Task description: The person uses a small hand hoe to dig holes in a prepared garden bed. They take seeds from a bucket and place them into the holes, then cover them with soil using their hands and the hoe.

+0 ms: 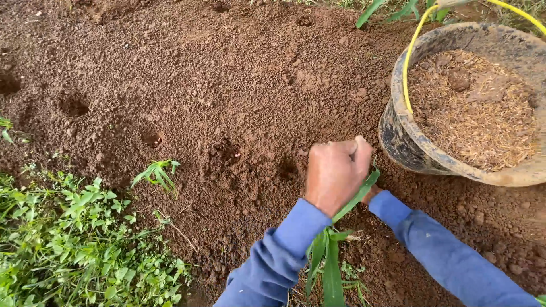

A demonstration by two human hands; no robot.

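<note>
My hands at a seedling in the tilled soil

My left hand (336,173) is curled shut around the long green leaves of a seedling (330,258) low in the brown soil (227,85), just beside the black bucket (398,136) of husk; my right hand (371,195) is mostly hidden behind it, so I cannot tell its grip. The leaves look light, soft and easy to tear, so I judge the firmer base near the ground the safest place to hold.

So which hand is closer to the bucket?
Right. The right hand, mostly hidden behind the left hand, sits nearest the bucket; the left hand is just beyond it.
</note>
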